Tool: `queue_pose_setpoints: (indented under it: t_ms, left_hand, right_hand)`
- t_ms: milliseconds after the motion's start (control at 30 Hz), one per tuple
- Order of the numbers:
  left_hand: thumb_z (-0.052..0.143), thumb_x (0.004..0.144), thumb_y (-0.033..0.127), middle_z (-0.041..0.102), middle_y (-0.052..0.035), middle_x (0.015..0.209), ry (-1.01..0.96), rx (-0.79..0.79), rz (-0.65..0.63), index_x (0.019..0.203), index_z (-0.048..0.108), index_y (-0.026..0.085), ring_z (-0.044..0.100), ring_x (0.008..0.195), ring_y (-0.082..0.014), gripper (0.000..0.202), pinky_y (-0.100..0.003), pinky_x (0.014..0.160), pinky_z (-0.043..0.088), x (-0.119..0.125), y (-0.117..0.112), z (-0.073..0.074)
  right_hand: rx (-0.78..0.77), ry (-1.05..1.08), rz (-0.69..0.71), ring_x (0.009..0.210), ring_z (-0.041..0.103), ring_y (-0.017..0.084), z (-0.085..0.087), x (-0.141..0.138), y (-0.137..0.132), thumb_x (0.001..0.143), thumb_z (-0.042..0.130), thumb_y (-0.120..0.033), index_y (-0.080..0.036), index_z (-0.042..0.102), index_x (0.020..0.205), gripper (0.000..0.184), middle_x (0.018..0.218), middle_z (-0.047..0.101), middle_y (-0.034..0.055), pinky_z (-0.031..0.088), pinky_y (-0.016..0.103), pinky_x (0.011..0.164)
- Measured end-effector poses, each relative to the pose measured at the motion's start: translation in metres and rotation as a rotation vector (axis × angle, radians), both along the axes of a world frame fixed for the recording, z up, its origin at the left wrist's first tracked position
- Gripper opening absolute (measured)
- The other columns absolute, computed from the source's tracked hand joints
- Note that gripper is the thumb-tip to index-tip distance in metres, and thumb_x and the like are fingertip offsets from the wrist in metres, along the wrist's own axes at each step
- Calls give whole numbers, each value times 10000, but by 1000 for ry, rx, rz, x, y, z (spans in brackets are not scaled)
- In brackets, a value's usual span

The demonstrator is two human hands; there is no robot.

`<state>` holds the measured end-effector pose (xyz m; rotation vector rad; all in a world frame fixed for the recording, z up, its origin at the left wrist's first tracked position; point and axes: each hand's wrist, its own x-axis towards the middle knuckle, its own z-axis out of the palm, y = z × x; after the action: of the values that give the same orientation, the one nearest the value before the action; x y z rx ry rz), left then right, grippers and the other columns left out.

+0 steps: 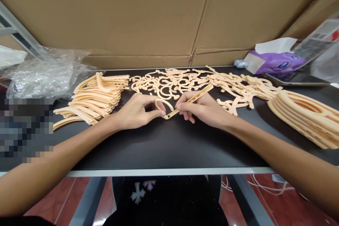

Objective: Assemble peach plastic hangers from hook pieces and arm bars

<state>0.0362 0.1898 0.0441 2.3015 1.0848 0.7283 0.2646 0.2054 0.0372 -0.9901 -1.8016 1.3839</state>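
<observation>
My left hand [136, 112] pinches a cream plastic hook [159, 103] between thumb and fingers, its curve facing up. A slim cream plastic hanger arm [200, 93] with a ribbed hollow side is gripped in my right hand [205, 108], slanting up to the right. The lower end of the arm meets the hook's base near my left thumb; whether they are joined I cannot tell. Just behind my hands lie many loose hooks [165, 91]. Left of them is a pile of similar curved arms [92, 100]. Short wavy cream pieces [238, 90] are heaped behind my right hand.
A stack of cream slotted plastic parts [299, 127] stands at the table's right. Behind it are a dark flat device [299, 79] and a purple tissue pack [278, 61]. Clear plastic wrap [50, 74] lies at left. Cardboard [132, 14] walls the back of the black table [164, 152].
</observation>
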Motion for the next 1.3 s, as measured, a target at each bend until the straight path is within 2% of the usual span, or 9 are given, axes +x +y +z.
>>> queue_pose_setpoints:
  t_ms: [300, 500, 1000, 1300]
  left_hand:
    - [670, 856, 221, 734, 22, 671, -7, 40, 69, 847, 764, 166, 630, 600, -102, 109, -194, 610, 450, 4, -5, -1]
    - [653, 859, 239, 734, 16, 677, -13, 38, 106, 741, 725, 167, 641, 602, -110, 156, -202, 625, 468, 6, -7, -3]
    - [663, 857, 234, 727, 8, 660, -73, 0, 110, 733, 729, 160, 638, 593, -112, 159, -198, 594, 465, 7, -7, -4]
    - [675, 848, 205, 720, 20, 624, -66, 52, 116, 735, 743, 154, 630, 558, -98, 141, -191, 571, 449, 9, -8, -6]
  right_hand:
    - [10, -28, -46, 435, 517, 83, 0, -1, -4, 767, 614, -198, -167, 616, 690, 84, 567, 583, -20, 415, 196, 379]
    - [37, -103, -94, 390, 505, 87, 1, -2, -6, 746, 604, -212, -179, 602, 641, 110, 535, 589, -16, 393, 206, 355]
    - [-31, -71, -116, 437, 563, 119, -3, -3, -6, 745, 622, -228, -176, 606, 645, 114, 576, 615, 11, 426, 217, 348]
    - [-54, -61, -143, 429, 566, 117, -5, -5, -7, 745, 627, -222, -172, 600, 636, 123, 564, 613, 6, 443, 218, 351]
